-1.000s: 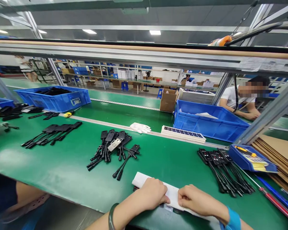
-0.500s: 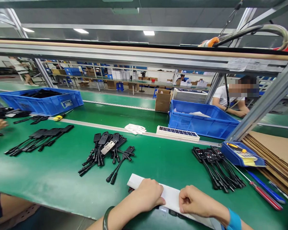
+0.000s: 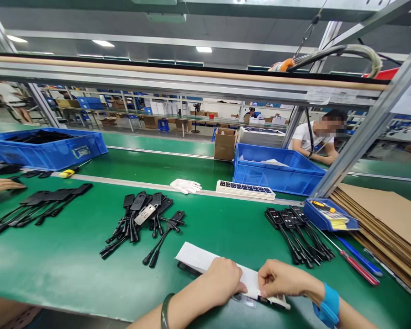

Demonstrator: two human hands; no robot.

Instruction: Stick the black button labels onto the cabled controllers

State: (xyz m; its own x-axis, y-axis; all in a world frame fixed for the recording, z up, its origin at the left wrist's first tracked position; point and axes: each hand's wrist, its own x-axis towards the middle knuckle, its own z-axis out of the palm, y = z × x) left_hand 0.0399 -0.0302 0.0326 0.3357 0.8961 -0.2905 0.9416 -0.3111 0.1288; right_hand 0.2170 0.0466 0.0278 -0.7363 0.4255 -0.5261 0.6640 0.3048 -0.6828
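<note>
A long white strip (image 3: 198,258) lies slantwise near the front of the green bench, with dark parts showing under its edge. My left hand (image 3: 224,281) is closed over its middle, thumb along the near edge. At the strip's right part my right hand (image 3: 277,278) pinches with curled fingers; what exactly lies between the fingertips is hidden. A small clear piece (image 3: 245,300) shows below the strip between the hands. Beyond sit a pile of black cabled controllers (image 3: 140,214) and, to the right, a row of black cabled controllers with buttons (image 3: 291,224).
Along the back stand a white glove (image 3: 186,186), a stack of label strips (image 3: 245,191) and two blue bins (image 3: 277,171) (image 3: 48,151). A small blue tray (image 3: 329,214), a red screwdriver (image 3: 359,268) and cardboard sheets (image 3: 380,214) lie right. Another person's hand (image 3: 3,186) is far left.
The camera view has turned slightly right. The strip's right end now shows beyond my right hand, where it ran out of clear sight before. Both hands stay on the strip.
</note>
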